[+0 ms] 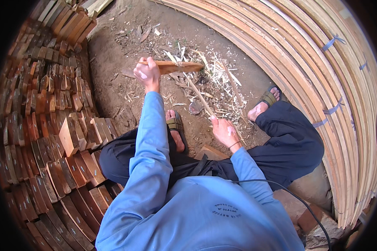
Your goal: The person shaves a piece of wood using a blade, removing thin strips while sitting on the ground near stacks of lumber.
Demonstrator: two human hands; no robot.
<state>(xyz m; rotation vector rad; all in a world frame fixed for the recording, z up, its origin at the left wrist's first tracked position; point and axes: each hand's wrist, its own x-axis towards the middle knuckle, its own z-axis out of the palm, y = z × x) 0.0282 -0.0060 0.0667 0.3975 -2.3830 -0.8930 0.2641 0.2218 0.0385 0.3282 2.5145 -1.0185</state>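
My left hand [148, 74] is closed round one end of a flat, brown, blade-shaped piece [178, 67]. It lies level across the view and tapers to a point at the right; I cannot tell whether it is wood or metal. Lower and to the right, my right hand [226, 133] is closed on the near end of a thin wooden stick [199, 94]. The stick slants up and left, its far end at the lower edge of the brown piece. Whether the two touch is unclear. Pale wood shavings [228, 94] lie on the ground beneath.
Stacked wooden blocks [42, 138] rise along the left side. Long planks [297, 54], some bound with blue ties [333, 42], curve along the right. My sandalled feet [178, 130] stand on the dirt floor [113, 83]. A black cable [297, 196] runs past my right side.
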